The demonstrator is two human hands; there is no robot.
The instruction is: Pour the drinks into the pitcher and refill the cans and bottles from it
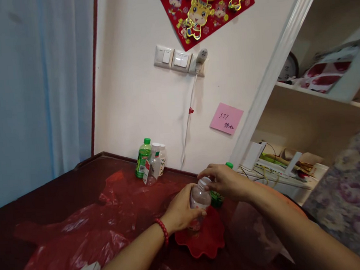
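A see-through plastic bottle [201,198] stands slightly tilted above a red scallop-edged dish [205,246]. Around its body wraps my left hand [182,210], which has a red bead bracelet [162,231] at the wrist. My right hand [223,180] is at the top of the bottle, its fingers closed round the white cap [204,182]. Whether the bottle's base rests on the dish is hard to tell. Behind my right hand, a green-capped bottle [217,199] is mostly hidden.
A green bottle [143,161], a see-through bottle [152,169] and a white-capped bottle [162,159] stand by the wall. A crumpled red plastic bag [90,227] spreads over the dark red table [92,176] at left. A white cord [186,134] hangs from a socket; shelves [318,93] stand right.
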